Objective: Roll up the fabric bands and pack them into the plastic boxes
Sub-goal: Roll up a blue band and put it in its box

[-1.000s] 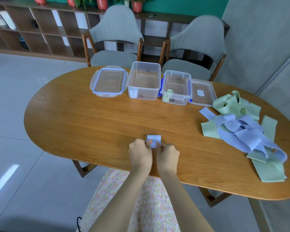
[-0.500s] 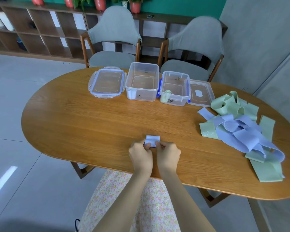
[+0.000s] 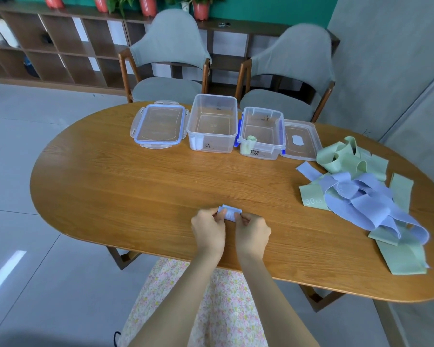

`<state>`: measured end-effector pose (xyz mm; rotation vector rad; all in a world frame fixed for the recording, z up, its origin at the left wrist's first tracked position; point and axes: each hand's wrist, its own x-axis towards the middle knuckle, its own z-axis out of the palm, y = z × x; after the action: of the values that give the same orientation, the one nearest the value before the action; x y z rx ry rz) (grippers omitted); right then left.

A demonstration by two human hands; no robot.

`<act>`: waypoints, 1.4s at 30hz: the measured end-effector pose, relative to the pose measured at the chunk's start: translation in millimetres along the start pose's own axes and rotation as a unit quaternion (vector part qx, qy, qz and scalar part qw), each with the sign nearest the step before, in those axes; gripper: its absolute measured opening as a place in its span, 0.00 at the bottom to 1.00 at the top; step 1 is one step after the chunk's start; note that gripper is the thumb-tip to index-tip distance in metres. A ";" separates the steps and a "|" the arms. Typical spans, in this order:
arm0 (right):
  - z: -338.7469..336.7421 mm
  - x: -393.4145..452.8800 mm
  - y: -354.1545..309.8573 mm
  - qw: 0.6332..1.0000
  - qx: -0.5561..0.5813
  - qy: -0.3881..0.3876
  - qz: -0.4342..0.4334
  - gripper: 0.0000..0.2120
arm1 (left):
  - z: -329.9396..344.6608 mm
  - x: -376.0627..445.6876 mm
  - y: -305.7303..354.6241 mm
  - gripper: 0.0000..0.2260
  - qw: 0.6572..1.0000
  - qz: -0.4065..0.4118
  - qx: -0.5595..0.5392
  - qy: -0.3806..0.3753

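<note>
A small rolled blue band (image 3: 229, 213) lies on the wooden table (image 3: 135, 191) near its front edge. My left hand (image 3: 208, 231) pinches its left end and my right hand (image 3: 252, 234) pinches its right end. A loose heap of blue bands (image 3: 366, 204) and green bands (image 3: 346, 159) sits at the right. Two open clear boxes stand at the back: the larger box (image 3: 212, 123) holds a white roll in its front left corner, the smaller box (image 3: 261, 132) holds a green roll.
A blue-rimmed lid (image 3: 159, 125) lies left of the boxes and a plain lid (image 3: 301, 140) lies to their right. Two grey chairs (image 3: 171, 61) stand behind the table, with shelving along the back wall.
The flat blue strip ahead of my fingers has been rolled in, so the band is now a tight roll between both hands. The view has shifted slightly.
</note>
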<state>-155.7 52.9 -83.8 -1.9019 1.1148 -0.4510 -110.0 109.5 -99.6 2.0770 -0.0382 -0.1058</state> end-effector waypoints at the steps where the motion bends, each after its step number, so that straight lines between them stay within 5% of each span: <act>1: 0.7 -0.7 -0.7 1.000 0.006 0.010 -0.004 0.09 | 1.8 -0.9 -2.1 0.07 1.000 0.006 0.007 0.001; 5: 1.2 1.9 3.0 1.000 -0.012 0.023 -0.017 0.15 | 5.8 -3.6 0.5 0.08 1.000 0.002 0.016 0.018; 18: -8.6 10.6 11.4 0.999 -0.017 0.006 -0.029 0.11 | 7.5 -15.2 5.8 0.07 0.999 0.015 0.016 0.033; 26: -8.6 18.1 9.8 1.000 0.006 -0.001 -0.020 0.07 | 5.7 -5.0 3.6 0.20 0.998 -0.018 0.059 -0.003; 28: -3.4 18.9 9.9 0.999 0.000 0.001 -0.047 0.07 | 5.8 -0.9 4.4 0.16 0.998 -0.021 0.054 -0.003; 33: 5.5 20.9 25.7 0.992 -0.021 0.001 -0.124 0.07 | 6.1 6.6 -9.8 0.04 0.992 0.119 0.039 -0.018; 42: 9.9 34.0 32.7 0.977 -0.076 -0.050 -0.193 0.10 | -1.6 23.6 -19.9 0.06 0.964 0.225 0.087 -0.111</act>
<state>-148.2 21.8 -120.0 -2.2602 0.7287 -0.4861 -86.7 118.8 -117.6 2.1681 -0.6744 -0.0566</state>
